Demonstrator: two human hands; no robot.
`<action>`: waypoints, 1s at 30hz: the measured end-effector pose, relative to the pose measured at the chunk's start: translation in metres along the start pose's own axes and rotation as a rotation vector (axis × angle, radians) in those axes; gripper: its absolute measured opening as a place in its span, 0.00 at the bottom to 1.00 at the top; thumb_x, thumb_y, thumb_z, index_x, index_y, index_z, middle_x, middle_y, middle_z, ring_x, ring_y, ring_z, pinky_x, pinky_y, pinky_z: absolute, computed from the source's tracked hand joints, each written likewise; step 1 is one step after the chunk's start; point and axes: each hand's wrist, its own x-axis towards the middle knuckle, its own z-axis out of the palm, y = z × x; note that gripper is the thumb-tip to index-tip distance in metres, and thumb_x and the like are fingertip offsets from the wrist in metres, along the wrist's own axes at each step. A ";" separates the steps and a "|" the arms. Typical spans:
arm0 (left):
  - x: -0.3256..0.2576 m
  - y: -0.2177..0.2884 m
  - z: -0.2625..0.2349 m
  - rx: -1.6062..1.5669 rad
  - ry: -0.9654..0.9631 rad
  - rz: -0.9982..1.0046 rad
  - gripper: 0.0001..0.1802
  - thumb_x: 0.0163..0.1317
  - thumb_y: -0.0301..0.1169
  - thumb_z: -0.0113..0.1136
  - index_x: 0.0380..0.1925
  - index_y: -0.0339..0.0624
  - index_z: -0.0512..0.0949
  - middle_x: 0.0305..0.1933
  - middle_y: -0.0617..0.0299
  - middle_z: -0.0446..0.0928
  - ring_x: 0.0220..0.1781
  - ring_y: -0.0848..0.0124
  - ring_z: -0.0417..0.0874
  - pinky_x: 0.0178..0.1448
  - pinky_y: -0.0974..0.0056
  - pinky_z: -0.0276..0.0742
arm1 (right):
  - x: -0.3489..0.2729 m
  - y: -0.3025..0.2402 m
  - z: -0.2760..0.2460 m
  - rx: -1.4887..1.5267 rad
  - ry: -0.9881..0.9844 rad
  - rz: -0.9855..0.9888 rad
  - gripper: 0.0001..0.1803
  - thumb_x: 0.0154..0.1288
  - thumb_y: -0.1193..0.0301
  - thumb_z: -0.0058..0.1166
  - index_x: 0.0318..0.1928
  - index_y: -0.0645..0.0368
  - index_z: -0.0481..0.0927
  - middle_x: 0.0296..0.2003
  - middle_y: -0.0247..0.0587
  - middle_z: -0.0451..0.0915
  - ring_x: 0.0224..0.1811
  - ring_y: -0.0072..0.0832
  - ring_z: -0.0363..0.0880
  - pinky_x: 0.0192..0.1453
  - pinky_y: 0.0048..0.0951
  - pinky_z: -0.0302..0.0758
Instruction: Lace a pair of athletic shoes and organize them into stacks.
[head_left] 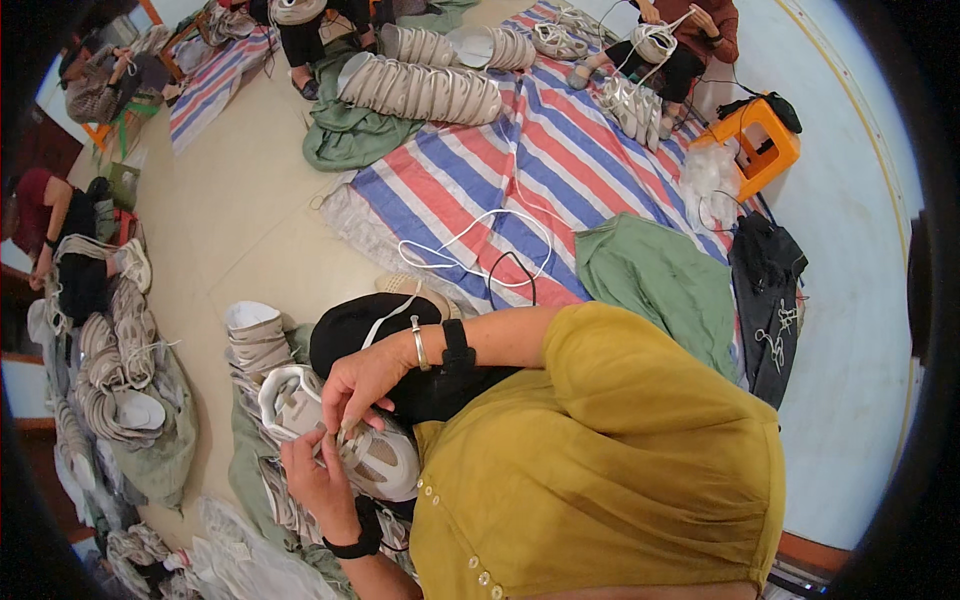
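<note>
A beige and white sneaker (pixel 382 466) lies across my lap, its pale padded collar (pixel 280 395) to the left and its mesh toe nearer my body. Over its lacing area, the fingertips of my hands meet. My right hand (pixel 362 388), with a bracelet and black band at the wrist, is closed in a pinch; a white shoelace (pixel 388 318) runs down behind it, and its end appears to be between those fingers. My left hand (pixel 318 478), black band at the wrist, pinches close to the eyelets; what its fingertips grip is hidden.
Stacked shoe uppers (pixel 256 335) stand beside my lap on green cloth. A striped tarp (pixel 460 180) bears a white loop of lace (pixel 545 250), a green cloth (pixel 655 285) and rows of uppers (pixel 420 92). An orange stool (pixel 765 150) stands far right. Other people sit around with shoes.
</note>
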 end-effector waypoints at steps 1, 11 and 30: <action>0.000 -0.002 0.001 0.012 0.024 0.049 0.06 0.55 0.24 0.62 0.32 0.38 0.76 0.30 0.57 0.70 0.32 0.61 0.74 0.34 0.62 0.71 | 0.000 -0.001 0.001 -0.010 -0.001 0.001 0.14 0.60 0.68 0.55 0.45 0.61 0.78 0.37 0.41 0.83 0.26 0.23 0.83 0.20 0.19 0.74; 0.005 -0.012 0.000 -0.059 -0.008 -0.041 0.06 0.56 0.27 0.60 0.27 0.36 0.74 0.27 0.52 0.72 0.31 0.55 0.74 0.35 0.59 0.69 | -0.008 -0.015 0.003 -0.050 0.115 0.008 0.13 0.64 0.69 0.52 0.46 0.61 0.79 0.38 0.36 0.82 0.29 0.18 0.81 0.25 0.17 0.75; -0.011 -0.040 0.006 -0.992 0.118 -0.545 0.07 0.61 0.29 0.59 0.27 0.38 0.75 0.25 0.70 0.72 0.24 0.83 0.68 0.30 0.76 0.64 | -0.006 -0.005 -0.017 0.496 0.110 -0.117 0.16 0.68 0.68 0.47 0.51 0.65 0.73 0.42 0.53 0.80 0.26 0.23 0.79 0.31 0.23 0.78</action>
